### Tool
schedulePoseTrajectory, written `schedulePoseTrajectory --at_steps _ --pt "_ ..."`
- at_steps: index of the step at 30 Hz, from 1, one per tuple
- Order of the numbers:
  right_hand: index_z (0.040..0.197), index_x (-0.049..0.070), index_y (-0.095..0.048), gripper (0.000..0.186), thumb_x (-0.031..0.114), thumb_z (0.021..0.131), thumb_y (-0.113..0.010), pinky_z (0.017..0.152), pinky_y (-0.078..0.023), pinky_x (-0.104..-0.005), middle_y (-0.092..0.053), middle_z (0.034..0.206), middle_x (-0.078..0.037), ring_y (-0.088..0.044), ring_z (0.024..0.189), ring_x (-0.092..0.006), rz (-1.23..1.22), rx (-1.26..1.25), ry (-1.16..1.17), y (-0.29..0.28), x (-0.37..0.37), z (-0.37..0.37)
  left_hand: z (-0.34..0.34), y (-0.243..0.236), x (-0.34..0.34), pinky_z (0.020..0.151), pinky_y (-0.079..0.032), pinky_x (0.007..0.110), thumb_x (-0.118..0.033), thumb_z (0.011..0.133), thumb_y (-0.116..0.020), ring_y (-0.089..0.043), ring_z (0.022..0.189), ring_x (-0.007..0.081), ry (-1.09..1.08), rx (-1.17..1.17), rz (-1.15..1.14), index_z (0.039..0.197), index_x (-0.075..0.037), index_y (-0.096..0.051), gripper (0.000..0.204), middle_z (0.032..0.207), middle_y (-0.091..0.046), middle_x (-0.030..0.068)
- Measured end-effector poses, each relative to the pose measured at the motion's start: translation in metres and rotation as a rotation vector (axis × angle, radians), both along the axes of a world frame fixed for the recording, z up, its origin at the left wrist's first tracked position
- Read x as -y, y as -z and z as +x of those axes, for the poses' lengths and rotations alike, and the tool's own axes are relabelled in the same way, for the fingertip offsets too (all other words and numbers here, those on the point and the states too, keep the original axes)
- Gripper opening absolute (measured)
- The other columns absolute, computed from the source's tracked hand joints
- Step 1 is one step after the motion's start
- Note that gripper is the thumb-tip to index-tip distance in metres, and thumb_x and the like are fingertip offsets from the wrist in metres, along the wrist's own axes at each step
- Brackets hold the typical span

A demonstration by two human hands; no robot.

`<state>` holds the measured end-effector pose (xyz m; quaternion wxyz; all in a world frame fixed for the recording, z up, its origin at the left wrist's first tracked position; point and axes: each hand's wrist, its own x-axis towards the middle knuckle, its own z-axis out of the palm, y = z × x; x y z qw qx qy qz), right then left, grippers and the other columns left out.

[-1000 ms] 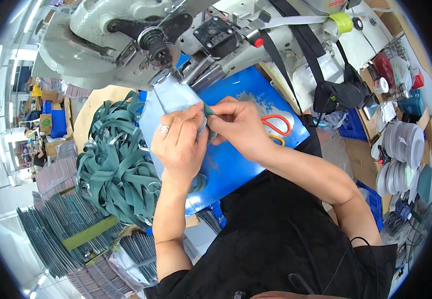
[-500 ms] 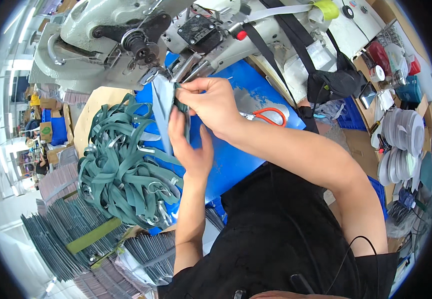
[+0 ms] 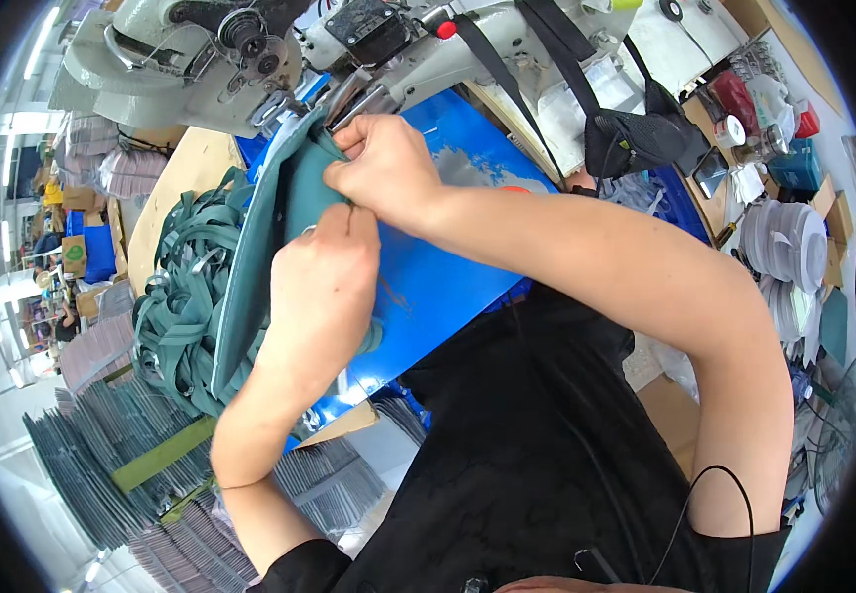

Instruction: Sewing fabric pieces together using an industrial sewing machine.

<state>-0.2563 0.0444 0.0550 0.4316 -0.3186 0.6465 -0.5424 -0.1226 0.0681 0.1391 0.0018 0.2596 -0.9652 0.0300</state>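
A teal-green fabric panel stands folded up at the sewing machine, its far end close to the machine's presser-foot area. My right hand pinches the panel's edge beside the machine's metal parts. Just nearer to me, my left hand is closed with its fingertips pinching the same edge. The fingers cover the exact spot they grip. Left of the panel lies a heap of teal straps with metal bits, partly hidden behind the fabric.
A blue work surface spreads under my hands. Orange scissor handles peek out behind my right forearm. Stacks of fabric panels stand at lower left. Black straps with a pouch hang at right, near white tape rolls.
The fabric has been opened out into a larger upright panel. My left hand has turned over from beside the fabric to pinch its edge; my right hand keeps pinching near the machine.
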Motion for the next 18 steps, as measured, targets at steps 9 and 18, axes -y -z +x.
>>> schedulePoseTrajectory --at_steps 9,18 --pt "0.113 -0.005 -0.072 0.029 -0.001 0.085 -0.069 0.050 -0.049 -0.0275 -0.074 0.086 -0.008 -0.063 0.060 -0.0113 -0.075 0.474 -0.236 0.003 -0.006 -0.020 0.021 -0.012 0.025 0.071 -0.054 0.042 -0.012 0.086 -0.075 -0.066 0.079 0.0305 -0.067 -0.322 -0.246 0.128 -0.009 -0.066 0.043 0.093 -0.063 0.0117" --pt "0.120 -0.006 -0.071 0.034 0.002 0.087 -0.070 0.051 -0.050 -0.0251 -0.071 0.086 -0.006 -0.061 0.061 -0.0096 -0.086 0.566 -0.201 0.004 -0.007 -0.018 0.044 -0.047 0.093 0.065 -0.050 0.045 0.002 0.077 -0.067 -0.059 0.066 0.0323 0.045 0.147 0.106 0.150 -0.030 -0.057 0.080 0.083 -0.053 0.0117"
